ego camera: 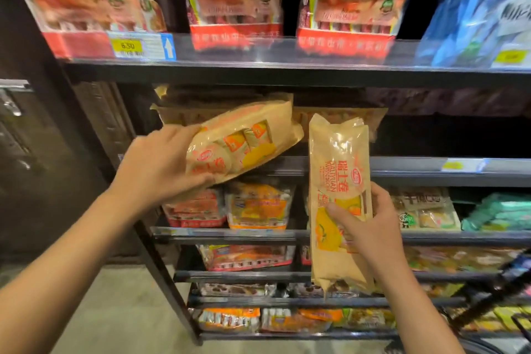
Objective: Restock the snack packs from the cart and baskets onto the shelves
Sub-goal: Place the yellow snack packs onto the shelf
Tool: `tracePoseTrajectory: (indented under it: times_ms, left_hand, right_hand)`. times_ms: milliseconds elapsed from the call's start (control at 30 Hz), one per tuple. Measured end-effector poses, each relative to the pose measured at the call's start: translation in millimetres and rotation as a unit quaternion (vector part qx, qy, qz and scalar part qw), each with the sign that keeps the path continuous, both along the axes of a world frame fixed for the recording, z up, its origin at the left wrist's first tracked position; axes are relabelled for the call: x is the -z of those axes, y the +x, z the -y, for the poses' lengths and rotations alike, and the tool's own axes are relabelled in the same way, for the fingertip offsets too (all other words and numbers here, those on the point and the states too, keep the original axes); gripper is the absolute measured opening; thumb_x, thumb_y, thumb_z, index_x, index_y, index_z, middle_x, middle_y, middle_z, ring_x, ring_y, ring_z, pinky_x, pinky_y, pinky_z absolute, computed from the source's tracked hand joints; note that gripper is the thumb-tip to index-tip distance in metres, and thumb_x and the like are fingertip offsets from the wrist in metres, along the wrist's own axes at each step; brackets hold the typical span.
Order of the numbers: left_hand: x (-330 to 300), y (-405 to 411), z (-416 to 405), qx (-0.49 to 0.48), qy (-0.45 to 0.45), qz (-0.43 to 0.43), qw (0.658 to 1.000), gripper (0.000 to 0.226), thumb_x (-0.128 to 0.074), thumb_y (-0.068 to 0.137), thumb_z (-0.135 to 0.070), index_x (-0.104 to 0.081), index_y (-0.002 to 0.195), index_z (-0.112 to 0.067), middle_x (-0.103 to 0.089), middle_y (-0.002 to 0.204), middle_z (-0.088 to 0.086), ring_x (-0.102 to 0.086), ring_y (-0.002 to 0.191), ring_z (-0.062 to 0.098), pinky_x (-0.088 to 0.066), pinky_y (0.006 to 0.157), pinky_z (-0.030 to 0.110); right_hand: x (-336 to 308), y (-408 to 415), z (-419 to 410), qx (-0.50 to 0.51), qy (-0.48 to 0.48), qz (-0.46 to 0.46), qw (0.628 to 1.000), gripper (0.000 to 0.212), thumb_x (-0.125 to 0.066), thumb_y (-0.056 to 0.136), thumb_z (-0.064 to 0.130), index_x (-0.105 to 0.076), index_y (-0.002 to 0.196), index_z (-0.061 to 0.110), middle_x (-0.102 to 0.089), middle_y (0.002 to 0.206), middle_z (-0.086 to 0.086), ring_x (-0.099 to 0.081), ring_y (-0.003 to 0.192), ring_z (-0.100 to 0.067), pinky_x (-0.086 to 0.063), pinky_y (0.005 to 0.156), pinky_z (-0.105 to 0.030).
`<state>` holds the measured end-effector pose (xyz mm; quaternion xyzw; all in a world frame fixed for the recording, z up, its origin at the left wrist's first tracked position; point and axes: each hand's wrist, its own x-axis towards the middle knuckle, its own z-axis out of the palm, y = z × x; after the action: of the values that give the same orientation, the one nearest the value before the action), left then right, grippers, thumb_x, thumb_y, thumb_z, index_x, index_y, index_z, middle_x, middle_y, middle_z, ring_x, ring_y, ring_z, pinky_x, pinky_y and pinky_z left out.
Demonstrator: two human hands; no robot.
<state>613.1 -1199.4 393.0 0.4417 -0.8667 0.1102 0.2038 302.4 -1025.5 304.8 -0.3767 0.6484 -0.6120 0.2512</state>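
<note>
Two tan snack packs held up in front of the dark metal shelves (287,72). Left hand (161,164) gripping the lower end of the tilted pack (244,144), fingers curled under it and thumb on its top edge; upper end pointing into the second shelf, close under the shelf edge above and near packs of the same kind lying at the back. Dark open room on that shelf to the right, behind the upright pack (339,198). Right hand (370,227) holding this one near its middle, thumb across the front, fingers behind. Both packs clear plastic with tan sides, orange-yellow print and a red logo; smaller wrapped pieces visible inside.
</note>
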Motion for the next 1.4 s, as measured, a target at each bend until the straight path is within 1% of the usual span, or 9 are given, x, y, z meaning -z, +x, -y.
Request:
tracePoseTrajectory:
  times_ms: [167, 267, 400, 567, 667, 800, 1000, 1233, 1400]
  left_hand:
    - [-41, -10, 45, 0.017, -0.076, 0.176, 0.981, 0.088, -0.074, 0.068, -0.072, -0.057, 0.133, -0.016, -0.069, 0.103, 0.019, -0.067, 0.088, 0.044, -0.052, 0.073, 0.048]
    - [-51, -18, 57, -0.001, -0.070, 0.231, 0.970, 0.083, -0.066, 0.073, -0.078, -0.054, 0.132, -0.021, -0.071, 0.105, 0.013, -0.069, 0.096, 0.040, -0.051, 0.078, 0.043]
    - [-43, -21, 76, -0.027, -0.043, 0.251, 0.967, 0.083, -0.062, 0.080, -0.078, -0.041, 0.143, -0.028, -0.070, 0.111, 0.004, -0.069, 0.101, 0.028, -0.052, 0.076, 0.035]
    - [-9, -26, 82, -0.087, -0.019, 0.261, 0.961, 0.088, -0.069, 0.091, -0.046, -0.016, 0.160, -0.028, -0.051, 0.144, 0.013, -0.051, 0.131, 0.039, -0.039, 0.111, 0.055]
    - [10, -34, 71, -0.078, -0.029, 0.213, 0.974, 0.092, -0.073, 0.090, -0.030, -0.014, 0.160, -0.024, -0.039, 0.155, 0.017, -0.040, 0.141, 0.043, -0.033, 0.116, 0.055]
    - [29, -41, 56, -0.033, 0.005, 0.068, 0.997, 0.076, -0.060, 0.091, -0.040, -0.026, 0.157, -0.023, -0.038, 0.157, 0.017, -0.032, 0.143, 0.047, -0.027, 0.115, 0.061]
    - [50, -37, 62, -0.038, -0.034, 0.022, 0.998, 0.069, -0.046, 0.086, -0.057, -0.043, 0.147, -0.023, -0.054, 0.142, 0.015, -0.043, 0.133, 0.046, -0.030, 0.112, 0.062]
    - [62, -38, 68, -0.034, -0.055, -0.011, 0.998, 0.069, -0.045, 0.086, -0.059, -0.046, 0.141, -0.018, -0.054, 0.133, 0.018, -0.046, 0.124, 0.048, -0.027, 0.113, 0.065]
    - [65, -39, 68, -0.016, -0.064, -0.014, 0.998, 0.077, -0.051, 0.084, -0.069, -0.048, 0.140, -0.016, -0.050, 0.141, 0.018, -0.042, 0.130, 0.048, -0.028, 0.110, 0.063]
  right_hand:
    - [-4, 4, 5, 0.007, -0.003, -0.010, 1.000, 0.070, -0.086, 0.080, 0.017, -0.047, 0.138, 0.026, -0.062, 0.121, 0.012, -0.064, 0.093, 0.012, -0.051, 0.060, -0.007]
    - [-6, 5, 6, 0.015, 0.000, -0.025, 1.000, 0.068, -0.087, 0.079, 0.020, -0.049, 0.134, 0.030, -0.062, 0.121, 0.014, -0.065, 0.097, 0.009, -0.053, 0.063, -0.013]
    - [-6, 3, 7, 0.022, 0.011, -0.049, 0.998, 0.070, -0.089, 0.076, 0.026, -0.050, 0.133, 0.031, -0.063, 0.123, 0.014, -0.065, 0.109, -0.003, -0.055, 0.081, -0.025]
    - [-8, -1, 6, 0.027, 0.013, -0.061, 0.998, 0.071, -0.091, 0.074, 0.026, -0.051, 0.132, 0.033, -0.064, 0.122, 0.015, -0.066, 0.107, -0.003, -0.055, 0.081, -0.026]
    - [-9, -4, 7, 0.027, 0.020, -0.066, 0.997, 0.069, -0.091, 0.074, 0.025, -0.050, 0.130, 0.034, -0.064, 0.119, 0.016, -0.067, 0.100, 0.002, -0.053, 0.072, -0.019]
    - [-12, -6, 12, 0.028, 0.029, -0.081, 0.996, 0.070, -0.091, 0.075, 0.027, -0.050, 0.130, 0.036, -0.064, 0.118, 0.018, -0.065, 0.096, 0.010, -0.053, 0.066, -0.016]
    - [-25, -13, 12, 0.003, 0.044, -0.132, 0.990, 0.073, -0.091, 0.073, 0.032, -0.049, 0.132, 0.040, -0.063, 0.120, 0.022, -0.063, 0.103, 0.009, -0.053, 0.080, -0.022]
    - [-49, -25, 14, -0.033, 0.088, -0.246, 0.965, 0.070, -0.089, 0.076, 0.031, -0.046, 0.130, 0.040, -0.057, 0.112, 0.031, -0.054, 0.099, 0.024, -0.045, 0.072, -0.012]
    - [-89, -49, 32, -0.064, 0.139, -0.386, 0.910, 0.076, -0.088, 0.073, 0.043, -0.046, 0.136, 0.037, -0.056, 0.121, 0.020, -0.057, 0.110, -0.002, -0.052, 0.085, -0.028]
